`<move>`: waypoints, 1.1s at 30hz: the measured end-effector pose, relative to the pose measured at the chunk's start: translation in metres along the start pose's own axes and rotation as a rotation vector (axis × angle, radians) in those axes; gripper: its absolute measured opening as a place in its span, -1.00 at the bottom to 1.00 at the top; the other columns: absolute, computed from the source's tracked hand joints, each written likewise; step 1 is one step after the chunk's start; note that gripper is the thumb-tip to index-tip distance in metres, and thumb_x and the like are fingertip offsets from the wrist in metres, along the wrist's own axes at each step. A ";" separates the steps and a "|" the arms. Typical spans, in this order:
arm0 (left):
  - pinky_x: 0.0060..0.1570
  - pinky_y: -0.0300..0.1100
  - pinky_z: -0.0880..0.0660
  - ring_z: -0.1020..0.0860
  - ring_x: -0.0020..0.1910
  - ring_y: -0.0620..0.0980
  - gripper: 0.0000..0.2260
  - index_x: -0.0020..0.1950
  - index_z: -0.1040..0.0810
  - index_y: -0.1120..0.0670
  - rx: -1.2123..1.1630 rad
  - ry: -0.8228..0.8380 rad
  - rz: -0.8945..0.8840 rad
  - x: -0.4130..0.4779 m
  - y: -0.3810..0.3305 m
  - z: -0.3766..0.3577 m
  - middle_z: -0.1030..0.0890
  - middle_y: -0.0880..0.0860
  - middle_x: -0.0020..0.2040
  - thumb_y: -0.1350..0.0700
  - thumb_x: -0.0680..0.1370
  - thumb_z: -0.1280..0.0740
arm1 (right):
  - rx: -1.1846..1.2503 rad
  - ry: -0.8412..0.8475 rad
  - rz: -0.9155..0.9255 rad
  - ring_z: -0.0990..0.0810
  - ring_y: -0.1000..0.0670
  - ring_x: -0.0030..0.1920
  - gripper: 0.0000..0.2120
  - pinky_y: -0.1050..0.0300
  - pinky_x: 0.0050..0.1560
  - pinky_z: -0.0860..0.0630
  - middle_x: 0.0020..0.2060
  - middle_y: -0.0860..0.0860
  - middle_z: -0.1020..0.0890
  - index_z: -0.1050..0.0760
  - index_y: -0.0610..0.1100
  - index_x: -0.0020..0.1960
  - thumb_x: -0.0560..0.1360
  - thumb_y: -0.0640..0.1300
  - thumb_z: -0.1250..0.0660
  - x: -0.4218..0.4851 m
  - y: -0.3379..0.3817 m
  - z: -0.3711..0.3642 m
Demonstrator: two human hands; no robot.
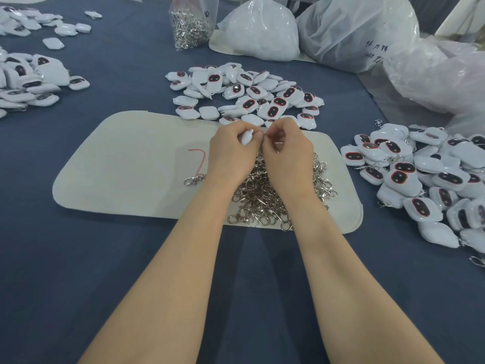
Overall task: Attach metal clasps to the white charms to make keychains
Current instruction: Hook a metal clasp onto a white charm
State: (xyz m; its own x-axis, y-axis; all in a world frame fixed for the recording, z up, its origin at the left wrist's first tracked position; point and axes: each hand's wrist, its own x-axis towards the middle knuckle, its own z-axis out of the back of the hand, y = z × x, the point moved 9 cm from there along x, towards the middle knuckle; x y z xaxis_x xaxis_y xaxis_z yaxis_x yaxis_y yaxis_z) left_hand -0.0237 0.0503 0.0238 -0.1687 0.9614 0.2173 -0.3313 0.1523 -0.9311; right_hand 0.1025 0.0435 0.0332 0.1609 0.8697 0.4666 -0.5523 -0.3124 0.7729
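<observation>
My left hand (232, 151) grips a white charm (246, 136) above the cream mat (126, 164). Close against it, my right hand (284, 148) pinches a metal clasp (277, 147), mostly hidden by the fingers, at the charm's edge. Under both wrists lies a heap of silver clasps (265, 198). One clasp (193, 178) lies apart, left of the heap. A pile of loose white charms (249, 95) with dark red-rimmed faces sits just beyond the mat.
A second pile of charms (430, 177), some with clasps showing, spreads at the right. More charms (29, 80) lie at the far left. A clear bag of clasps (190, 24) and big plastic bags (351, 30) stand at the back on the blue tablecloth (131, 258).
</observation>
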 end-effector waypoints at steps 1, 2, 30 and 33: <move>-0.01 -0.20 -0.49 -0.58 -0.04 -0.02 -0.89 -0.04 -0.65 0.09 -0.011 0.011 0.001 0.000 -0.001 -0.001 -0.64 0.01 -0.11 0.20 0.53 -0.33 | -0.008 -0.001 0.013 -0.46 0.12 -0.26 -0.82 0.42 -0.21 -0.37 -0.23 0.04 -0.55 -0.40 -0.06 -0.15 0.46 -0.33 -0.27 0.000 0.002 0.000; 0.02 -0.17 -0.50 -0.59 -0.02 -0.01 -0.88 -0.03 -0.65 0.10 -0.018 0.020 0.003 -0.001 -0.001 -0.002 -0.65 0.03 -0.09 0.20 0.53 -0.33 | -0.014 -0.001 0.018 -0.44 0.16 -0.28 -0.80 0.45 -0.23 -0.34 -0.24 0.05 -0.54 -0.40 -0.05 -0.15 0.46 -0.35 -0.25 0.000 0.003 0.000; -0.08 -0.24 -0.43 -0.52 -0.05 -0.06 -0.87 -0.02 -0.56 0.03 0.122 -0.067 -0.097 -0.004 -0.011 0.003 -0.58 -0.04 -0.05 0.21 0.50 -0.30 | 0.087 0.073 -0.066 -0.48 0.23 -0.25 -0.88 0.46 -0.18 -0.42 -0.24 0.14 -0.54 -0.50 -0.09 -0.07 0.51 -0.29 -0.30 0.000 0.006 0.003; -0.21 -0.54 -0.32 -0.48 -0.10 -0.16 -0.87 -0.07 -0.51 -0.02 0.081 -0.075 -0.093 -0.002 -0.009 0.004 -0.59 -0.04 -0.02 0.22 0.50 -0.31 | 0.081 0.097 -0.110 -0.49 0.18 -0.23 -0.92 0.45 -0.19 -0.42 -0.22 0.10 -0.56 -0.48 -0.07 -0.08 0.51 -0.24 -0.31 0.001 0.001 0.000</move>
State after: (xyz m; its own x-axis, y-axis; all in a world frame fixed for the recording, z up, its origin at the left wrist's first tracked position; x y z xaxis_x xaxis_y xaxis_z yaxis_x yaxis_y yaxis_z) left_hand -0.0236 0.0457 0.0332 -0.2015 0.9236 0.3261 -0.4219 0.2186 -0.8799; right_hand 0.1022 0.0440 0.0340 0.1352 0.9319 0.3367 -0.4674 -0.2396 0.8510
